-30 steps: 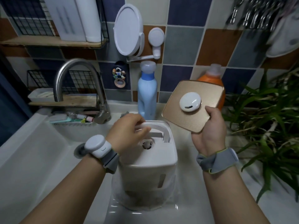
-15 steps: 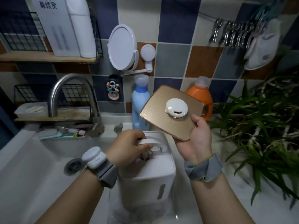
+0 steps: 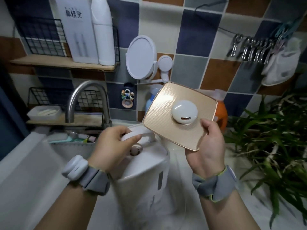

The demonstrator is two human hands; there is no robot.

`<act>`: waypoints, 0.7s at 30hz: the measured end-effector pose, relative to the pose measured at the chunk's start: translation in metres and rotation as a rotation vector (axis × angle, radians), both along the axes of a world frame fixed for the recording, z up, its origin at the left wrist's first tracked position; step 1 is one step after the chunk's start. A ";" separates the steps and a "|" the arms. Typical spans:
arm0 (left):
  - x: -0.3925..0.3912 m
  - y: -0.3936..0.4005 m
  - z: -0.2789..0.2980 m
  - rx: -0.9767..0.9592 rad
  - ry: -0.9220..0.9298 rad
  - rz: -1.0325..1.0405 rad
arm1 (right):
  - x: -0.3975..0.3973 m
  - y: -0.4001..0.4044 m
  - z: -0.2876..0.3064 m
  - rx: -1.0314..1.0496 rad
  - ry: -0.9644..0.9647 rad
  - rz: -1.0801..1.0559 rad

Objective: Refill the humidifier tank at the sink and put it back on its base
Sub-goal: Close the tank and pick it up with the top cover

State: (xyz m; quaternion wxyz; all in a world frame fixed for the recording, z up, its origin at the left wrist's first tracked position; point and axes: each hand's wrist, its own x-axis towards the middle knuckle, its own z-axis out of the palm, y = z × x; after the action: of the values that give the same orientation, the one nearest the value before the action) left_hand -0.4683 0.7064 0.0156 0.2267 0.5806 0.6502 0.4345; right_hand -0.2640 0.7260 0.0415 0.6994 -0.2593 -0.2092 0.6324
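- Overhead, a multicoloured tiled wall backs the white sink basin.
- Left hand fingers curl round the white humidifier tank handle.
- Right hand fingers pinch the gold square lid.
- Green leafy plant crowds right of them; the curved steel faucet stands left.

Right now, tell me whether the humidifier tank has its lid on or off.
Off. The right hand holds the gold lid up beside the white tank, whose top shows bare while the left hand grips its handle.
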 end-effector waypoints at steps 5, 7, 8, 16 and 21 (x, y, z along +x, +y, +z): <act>-0.018 -0.006 0.006 0.040 -0.106 0.108 | -0.003 0.008 0.001 0.019 -0.013 0.016; -0.019 -0.021 0.001 0.047 -0.113 0.189 | -0.005 0.006 -0.011 -0.043 -0.041 0.064; -0.020 -0.029 0.001 0.052 -0.105 0.245 | -0.007 0.006 -0.017 -0.091 -0.044 0.105; -0.028 -0.084 0.013 0.202 -0.154 0.664 | -0.003 0.010 -0.029 -0.212 -0.044 0.248; -0.006 -0.121 -0.007 0.198 -0.106 0.819 | 0.011 0.004 -0.067 -0.299 -0.078 0.342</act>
State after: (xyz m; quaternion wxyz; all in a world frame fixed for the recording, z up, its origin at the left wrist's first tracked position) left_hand -0.4746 0.5851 0.0089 0.0117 0.2700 0.7698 0.5782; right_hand -0.2526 0.7304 -0.0259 0.5271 -0.3448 -0.1810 0.7553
